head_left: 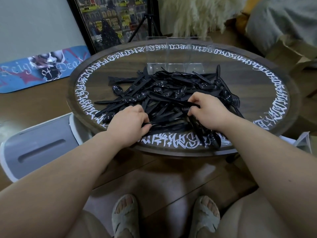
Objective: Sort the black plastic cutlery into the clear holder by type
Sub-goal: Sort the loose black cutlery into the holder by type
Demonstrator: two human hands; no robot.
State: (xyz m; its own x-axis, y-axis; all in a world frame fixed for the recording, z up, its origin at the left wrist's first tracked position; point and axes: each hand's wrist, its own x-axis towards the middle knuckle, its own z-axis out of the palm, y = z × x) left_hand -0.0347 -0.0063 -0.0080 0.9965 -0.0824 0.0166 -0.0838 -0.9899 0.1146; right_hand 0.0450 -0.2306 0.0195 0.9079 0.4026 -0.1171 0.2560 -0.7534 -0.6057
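Both hands work the near edge of a cutlery heap on a round table.

Head view: a loose pile of black plastic cutlery [164, 95] covers the middle of the dark round table [289, 93] with white lettering round its rim. The clear holder [178, 54] stands upright at the far side, upper centre of the frame, just behind the pile. The left hand [130, 124], lower centre-left, has its fingers curled onto pieces at the pile's near edge. The right hand [208, 109] clamps a bundle of black spoons [204, 134] whose bowls reach the table's near rim. A skateboard deck [41, 71] lies at the upper left.
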